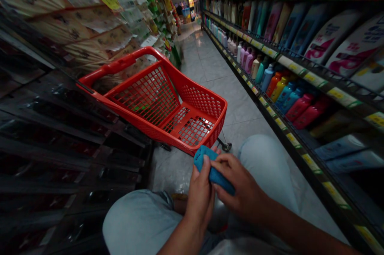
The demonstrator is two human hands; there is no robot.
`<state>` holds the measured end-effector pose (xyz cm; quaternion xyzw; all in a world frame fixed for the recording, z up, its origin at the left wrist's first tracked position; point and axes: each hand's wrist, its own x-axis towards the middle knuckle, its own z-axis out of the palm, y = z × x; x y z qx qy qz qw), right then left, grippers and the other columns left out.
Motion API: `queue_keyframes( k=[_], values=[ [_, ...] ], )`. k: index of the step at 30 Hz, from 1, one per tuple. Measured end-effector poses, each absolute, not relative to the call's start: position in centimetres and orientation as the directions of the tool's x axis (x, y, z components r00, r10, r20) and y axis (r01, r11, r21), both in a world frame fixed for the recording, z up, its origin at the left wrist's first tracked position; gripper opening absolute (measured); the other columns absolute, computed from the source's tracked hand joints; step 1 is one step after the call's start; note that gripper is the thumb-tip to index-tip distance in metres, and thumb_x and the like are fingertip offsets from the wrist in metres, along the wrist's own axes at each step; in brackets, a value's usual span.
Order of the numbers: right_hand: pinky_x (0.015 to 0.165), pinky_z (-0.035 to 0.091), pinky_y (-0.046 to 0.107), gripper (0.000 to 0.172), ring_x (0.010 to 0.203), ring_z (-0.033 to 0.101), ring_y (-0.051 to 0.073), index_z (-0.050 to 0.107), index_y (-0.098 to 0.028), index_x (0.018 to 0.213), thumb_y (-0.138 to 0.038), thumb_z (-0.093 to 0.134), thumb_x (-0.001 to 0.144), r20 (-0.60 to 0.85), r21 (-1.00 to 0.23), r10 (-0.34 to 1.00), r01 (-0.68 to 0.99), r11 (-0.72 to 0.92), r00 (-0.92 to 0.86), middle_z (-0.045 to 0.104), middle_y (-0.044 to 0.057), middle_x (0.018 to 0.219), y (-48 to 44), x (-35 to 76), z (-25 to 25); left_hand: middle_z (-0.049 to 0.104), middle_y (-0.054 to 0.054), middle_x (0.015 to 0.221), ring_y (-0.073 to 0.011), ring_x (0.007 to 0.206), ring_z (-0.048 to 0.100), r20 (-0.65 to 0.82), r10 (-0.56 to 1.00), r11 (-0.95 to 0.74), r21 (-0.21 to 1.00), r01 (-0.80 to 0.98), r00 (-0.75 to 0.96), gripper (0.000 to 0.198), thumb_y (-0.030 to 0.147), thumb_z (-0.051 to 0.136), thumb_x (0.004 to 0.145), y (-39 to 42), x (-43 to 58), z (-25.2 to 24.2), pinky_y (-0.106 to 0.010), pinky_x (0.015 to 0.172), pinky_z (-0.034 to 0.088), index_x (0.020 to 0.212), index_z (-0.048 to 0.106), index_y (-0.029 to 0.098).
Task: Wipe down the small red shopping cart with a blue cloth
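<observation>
A small rolled blue cloth (220, 180) with a textured weave is held between both hands, above my knees. My left hand (200, 179) wraps its left end, with the thumb lying on top. My right hand (237, 179) grips the other end, its fingers curled over the upper side and the thumb below. Just beyond the hands stands a red plastic shopping cart (192, 125) with a lattice basket; only bare mesh shows inside it.
Shelves of bottles (277, 87) with yellow price tags line the right side. Stacked wrapped packs (84, 15) and dark shelving (60, 167) rise on the left. A tiled aisle floor (204, 59) runs away between them. My bent knees (267, 159) frame the hands.
</observation>
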<state>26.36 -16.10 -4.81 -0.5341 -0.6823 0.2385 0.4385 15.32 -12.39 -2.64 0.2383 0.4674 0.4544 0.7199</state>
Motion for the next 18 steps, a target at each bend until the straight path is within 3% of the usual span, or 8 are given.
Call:
queue_keyframes(
  k=[4, 6, 8, 10, 12, 14, 16, 18],
  values=[
    [0.113, 0.046, 0.049, 0.075, 0.139, 0.05, 0.031, 0.041, -0.026, 0.155, -0.037, 0.071, 0.087, 0.288, -0.895, 0.954, 0.378, 0.238, 0.08, 0.042, 0.014, 0.158, -15.8, 27.7, -5.3, 0.075, -0.011, 0.114, -0.0272, 0.112, 0.069, -0.414, 0.896, 0.445, 0.832, -0.331, 0.161, 0.063, 0.066, 0.073, 0.078, -13.0, 15.2, -2.8, -0.041, 0.103, 0.053, 0.12, 0.068, 0.019],
    [0.111, 0.049, 0.047, 0.081, 0.139, 0.053, 0.029, 0.032, -0.025, 0.159, -0.035, 0.069, 0.088, 0.19, -0.951, 0.98, 0.258, 0.171, 0.052, 0.047, 0.013, 0.157, -15.6, 27.7, -5.7, 0.075, -0.011, 0.106, -0.0274, 0.105, 0.071, -0.365, 0.914, 0.4, 0.887, -0.232, 0.178, 0.062, 0.071, 0.066, 0.081, -13.5, 15.1, -2.9, -0.041, 0.097, 0.056, 0.113, 0.07, 0.018],
    [0.107, 0.054, 0.044, 0.076, 0.131, 0.061, 0.027, 0.035, -0.025, 0.158, -0.032, 0.067, 0.09, 0.117, -0.982, 0.992, 0.154, 0.109, 0.042, 0.058, 0.011, 0.148, -15.4, 27.5, -5.9, 0.074, -0.01, 0.106, -0.027, 0.103, 0.07, -0.217, 0.956, 0.233, 0.97, -0.065, 0.197, 0.06, 0.072, 0.059, 0.084, -13.5, 14.7, -2.8, -0.041, 0.095, 0.056, 0.109, 0.071, 0.019],
    [0.104, 0.055, 0.042, 0.063, 0.124, 0.066, 0.026, 0.049, -0.027, 0.151, -0.031, 0.067, 0.09, 0.114, -0.99, 0.986, 0.101, 0.102, 0.12, 0.066, 0.008, 0.139, -14.7, 27.8, -5.8, 0.07, -0.011, 0.119, -0.0265, 0.111, 0.066, 0.055, 0.975, -0.085, 0.987, 0.133, 0.214, 0.058, 0.069, 0.052, 0.09, -12.5, 14.0, -2.4, -0.041, 0.098, 0.055, 0.117, 0.07, 0.02],
    [0.105, 0.055, 0.041, 0.05, 0.121, 0.067, 0.025, 0.061, -0.029, 0.14, -0.029, 0.067, 0.091, 0.191, -0.979, 0.939, 0.127, 0.16, 0.286, 0.07, 0.005, 0.132, -13.2, 28.3, -5.6, 0.064, -0.012, 0.133, -0.0253, 0.124, 0.059, 0.33, 0.916, -0.393, 0.849, 0.353, 0.227, 0.051, 0.057, 0.044, 0.098, -10.6, 13.2, -1.7, -0.042, 0.106, 0.049, 0.129, 0.065, 0.022],
    [0.108, 0.053, 0.042, 0.046, 0.121, 0.066, 0.024, 0.064, -0.029, 0.137, -0.021, 0.061, 0.092, 0.326, -0.938, 0.827, 0.264, 0.224, 0.458, 0.069, 0.006, 0.13, -11.2, 28.7, -5.5, 0.063, -0.013, 0.137, -0.0245, 0.132, 0.054, 0.5, 0.827, -0.547, 0.607, 0.576, 0.259, 0.044, 0.042, 0.04, 0.103, -8.1, 12.8, -1.1, -0.046, 0.115, 0.04, 0.134, 0.061, 0.02],
    [0.107, 0.052, 0.043, 0.052, 0.121, 0.063, 0.025, 0.063, -0.028, 0.139, -0.011, 0.053, 0.09, 0.47, -0.852, 0.746, 0.462, 0.245, 0.471, 0.065, 0.009, 0.13, -9.2, 28.5, -5.6, 0.069, -0.014, 0.127, -0.0266, 0.126, 0.058, 0.522, 0.78, -0.573, 0.375, 0.729, 0.344, 0.04, 0.035, 0.039, 0.103, -5.9, 13.1, -0.8, -0.052, 0.119, 0.032, 0.126, 0.065, 0.016],
    [0.106, 0.052, 0.044, 0.057, 0.121, 0.06, 0.026, 0.062, -0.028, 0.14, -0.007, 0.049, 0.088, 0.558, -0.738, 0.751, 0.626, 0.254, 0.353, 0.06, 0.011, 0.131, -7.6, 28.0, -6.1, 0.076, -0.012, 0.102, -0.0276, 0.107, 0.066, 0.49, 0.774, -0.545, 0.197, 0.815, 0.4, 0.037, 0.034, 0.039, 0.103, -4.5, 13.7, -0.9, -0.057, 0.117, 0.029, 0.105, 0.071, 0.015]
  ],
)
